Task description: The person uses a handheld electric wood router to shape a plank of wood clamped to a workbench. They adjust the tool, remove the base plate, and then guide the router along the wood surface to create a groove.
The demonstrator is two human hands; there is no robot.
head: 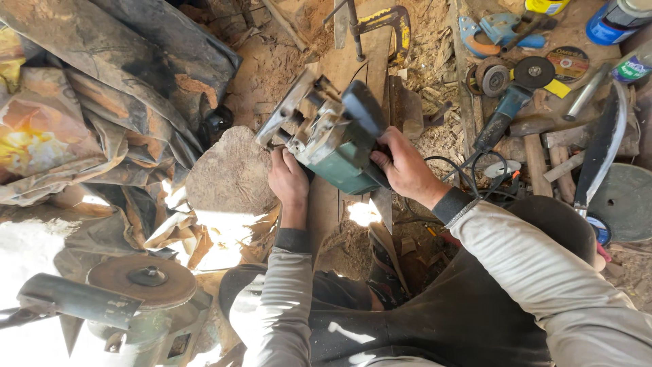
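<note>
A worn green-and-grey electric hand planer [333, 139] is lifted off a long wooden plank [353, 75] and tilted on its side. My right hand [402, 166] grips its dark rear handle. My left hand [287, 180] holds the planer's underside near the front. The plank is clamped at its far end by a yellow-and-black clamp [387, 22]. A flat rounded slab of wood [231, 173] lies just left of my left hand.
An angle grinder [506, 109] with loose cutting discs [567, 62], a hammer [536, 160] and a curved blade [604, 146] lie at right among sawdust. A dirty tarpaulin [102, 102] covers the left. A bench grinder disc [142, 278] stands bottom left.
</note>
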